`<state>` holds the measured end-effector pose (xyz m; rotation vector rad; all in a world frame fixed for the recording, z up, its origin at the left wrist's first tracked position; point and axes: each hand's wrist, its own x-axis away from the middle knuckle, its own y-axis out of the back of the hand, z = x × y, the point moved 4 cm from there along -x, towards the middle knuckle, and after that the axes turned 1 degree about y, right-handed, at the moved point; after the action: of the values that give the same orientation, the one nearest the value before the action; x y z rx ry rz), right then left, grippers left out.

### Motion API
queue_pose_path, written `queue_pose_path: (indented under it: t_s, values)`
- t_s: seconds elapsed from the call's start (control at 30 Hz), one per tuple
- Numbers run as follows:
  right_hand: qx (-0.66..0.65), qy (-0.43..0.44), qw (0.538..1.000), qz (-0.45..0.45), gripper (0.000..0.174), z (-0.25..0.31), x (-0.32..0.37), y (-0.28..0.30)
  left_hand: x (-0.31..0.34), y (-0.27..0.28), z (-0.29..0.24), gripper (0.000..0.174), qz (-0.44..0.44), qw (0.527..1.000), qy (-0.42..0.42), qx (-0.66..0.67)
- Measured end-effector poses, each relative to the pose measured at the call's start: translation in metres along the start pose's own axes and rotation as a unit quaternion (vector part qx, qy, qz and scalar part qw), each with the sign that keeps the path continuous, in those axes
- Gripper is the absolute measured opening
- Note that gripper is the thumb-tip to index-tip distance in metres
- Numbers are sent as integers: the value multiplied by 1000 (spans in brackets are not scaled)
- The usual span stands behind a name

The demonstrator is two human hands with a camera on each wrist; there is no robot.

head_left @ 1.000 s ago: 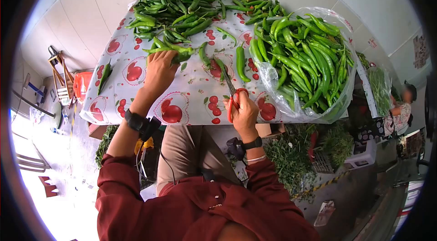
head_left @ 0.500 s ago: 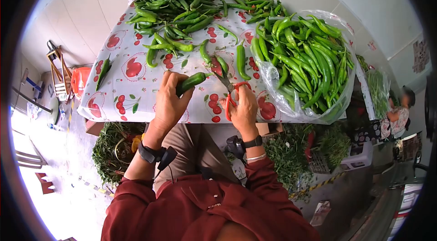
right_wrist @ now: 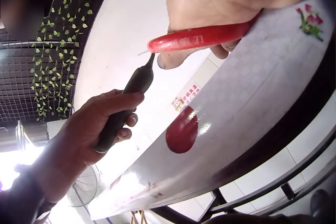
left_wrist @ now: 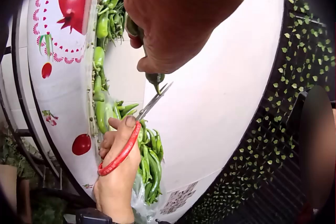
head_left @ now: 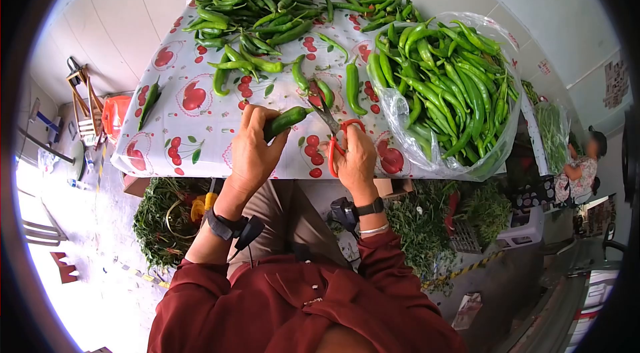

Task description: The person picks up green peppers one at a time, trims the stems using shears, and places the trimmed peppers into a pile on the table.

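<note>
My left hand [head_left: 255, 152] holds a dark green pepper [head_left: 284, 122] between thumb and fingers, its stem end toward the scissors. In my right hand [head_left: 356, 163] are red-handled scissors [head_left: 351, 128]. The left wrist view shows the scissor blades [left_wrist: 155, 101] parted around or beside the stem of the pepper [left_wrist: 155, 79]; which of these I cannot tell. From the right wrist view, the pepper [right_wrist: 138, 82] points its stem at the red handle [right_wrist: 202, 36], which hides most of the blades. Several loose peppers [head_left: 353, 90] lie beyond both hands.
A large pepper pile [head_left: 257, 3] lies at the back left of the patterned tablecloth [head_left: 220, 126], a smaller pile [head_left: 380, 8] at the back middle. A clear bag of peppers [head_left: 453, 93] stands on the right. Greens [head_left: 163, 226] lie below the table; a person [head_left: 583, 170] is at far right.
My left hand has come back from the loose peppers near the big pile and now holds a dark green pepper close to the scissors. The right hand has hardly moved.
</note>
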<state>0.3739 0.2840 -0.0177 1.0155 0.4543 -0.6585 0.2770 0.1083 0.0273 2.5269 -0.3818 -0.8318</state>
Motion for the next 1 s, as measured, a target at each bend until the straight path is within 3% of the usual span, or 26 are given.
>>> queue_pose_path:
  t_s: [0.47, 0.57, 0.67, 0.83, 1.0]
  values:
    - [-7, -16, 1000, -7, 43, 2, 3, -1, -2, 0, 9, 25, -2, 1000, -15, -23]
    - [-10, -15, 1000, -10, 42, 3, 2, 0, -8, 1, 16, 26, 30, 999, -12, -39]
    - [-20, -27, 999, -11, 41, 2, 3, -1, -16, 3, 22, 28, 31, 996, -44, -68]
    - [-14, -32, 999, -22, 39, 1, 4, -1, -46, 25, 36, 27, 0, 985, -83, -150]
    - [-14, -22, 999, -28, 38, 4, 1, 2, -100, 32, 81, 38, 11, 966, -127, -223]
